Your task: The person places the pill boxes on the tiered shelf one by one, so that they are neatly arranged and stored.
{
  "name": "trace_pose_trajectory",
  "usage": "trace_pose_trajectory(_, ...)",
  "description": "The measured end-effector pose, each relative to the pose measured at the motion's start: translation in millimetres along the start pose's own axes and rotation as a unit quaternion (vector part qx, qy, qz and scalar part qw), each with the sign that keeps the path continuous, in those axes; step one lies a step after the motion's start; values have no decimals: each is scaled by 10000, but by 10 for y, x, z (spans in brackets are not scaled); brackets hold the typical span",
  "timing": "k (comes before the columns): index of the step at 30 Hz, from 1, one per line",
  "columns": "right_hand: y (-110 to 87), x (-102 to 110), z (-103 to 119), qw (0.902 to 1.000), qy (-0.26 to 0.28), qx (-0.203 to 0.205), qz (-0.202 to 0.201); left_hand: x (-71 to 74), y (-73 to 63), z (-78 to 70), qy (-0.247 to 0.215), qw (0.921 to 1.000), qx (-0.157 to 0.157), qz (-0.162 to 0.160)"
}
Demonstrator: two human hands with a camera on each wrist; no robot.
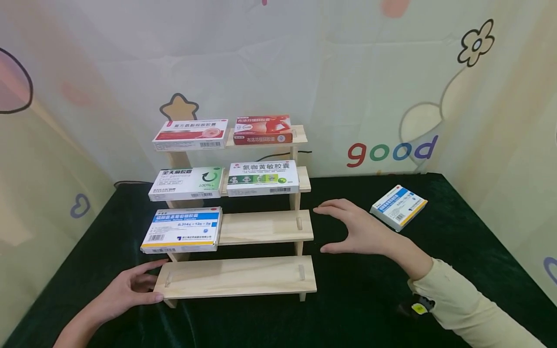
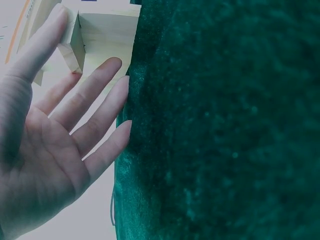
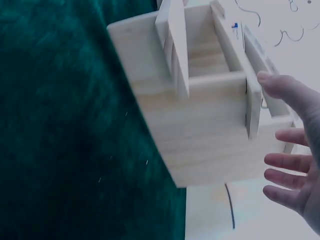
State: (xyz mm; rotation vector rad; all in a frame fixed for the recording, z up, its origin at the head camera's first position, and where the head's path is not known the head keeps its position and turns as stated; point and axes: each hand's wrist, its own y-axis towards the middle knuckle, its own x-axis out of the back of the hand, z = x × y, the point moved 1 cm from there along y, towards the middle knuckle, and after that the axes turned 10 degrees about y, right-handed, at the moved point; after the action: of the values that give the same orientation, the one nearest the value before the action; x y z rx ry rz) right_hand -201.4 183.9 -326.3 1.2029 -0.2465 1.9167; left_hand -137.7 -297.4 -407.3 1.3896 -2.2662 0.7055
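Note:
A four-tier wooden display stand (image 1: 243, 278) holds several medicine boxes on its upper three tiers. My left hand (image 1: 126, 292) is at the left end of the lowest shelf, thumb on its front corner and index finger by the back corner. In the left wrist view the fingers of that hand (image 2: 65, 120) look straight and spread. Right of the stand, my right hand (image 1: 361, 227) hovers with thumb and fingers apart, nothing between them. The right wrist view shows this hand (image 3: 295, 150) beside the stand's side edges (image 3: 255, 110).
One blue-and-white medicine box (image 1: 399, 208) lies on the dark green cloth (image 1: 348, 299) beyond my right hand. A matching box (image 1: 182, 231) sits on the third tier's left. White-green boxes (image 1: 263, 179) and red-white boxes (image 1: 263, 129) stand above. A printed curtain (image 1: 270, 72) hangs behind.

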Motion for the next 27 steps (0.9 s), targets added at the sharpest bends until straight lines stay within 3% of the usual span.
trace_pose_trajectory(27, -423, 494, -799, 9883, -456, -1455, 68, -13, 6, 2, 72, 9999, -109, -47)
